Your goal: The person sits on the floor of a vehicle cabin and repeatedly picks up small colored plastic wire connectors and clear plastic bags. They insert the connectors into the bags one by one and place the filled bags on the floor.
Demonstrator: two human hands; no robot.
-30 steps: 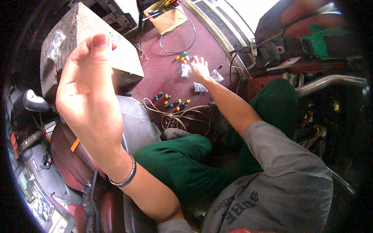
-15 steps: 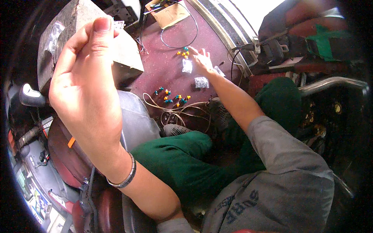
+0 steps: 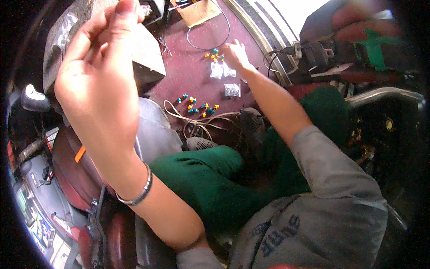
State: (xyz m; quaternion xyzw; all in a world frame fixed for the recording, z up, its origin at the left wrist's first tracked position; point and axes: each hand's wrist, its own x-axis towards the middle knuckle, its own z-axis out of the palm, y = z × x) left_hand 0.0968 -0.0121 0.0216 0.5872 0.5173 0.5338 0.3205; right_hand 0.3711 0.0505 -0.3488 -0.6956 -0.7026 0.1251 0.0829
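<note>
One dark-red floor [image 3: 183,74] lies beyond the raised left hand [image 3: 101,80], thumb against fingers, any grip impossible to tell. The right hand [image 3: 235,54], fingers partly spread, is nearer the floor; whether it grips anything, I cannot tell. Clear plastic bags [image 3: 232,90] lie on its near side, yellow-and-teal plastic pieces [image 3: 214,56] just left. Dark lettering [image 3: 293,223] marks the grey shirt [image 3: 347,215].

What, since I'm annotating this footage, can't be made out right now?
All in the head view:
Left hand: anything in its grip, hidden by its own fingers.
Right hand: whether it holds anything, hidden by its own back.
Cardboard box: much of its contents, cut off by the upper edge.
Clear plastic bags: contents, too small.
</note>
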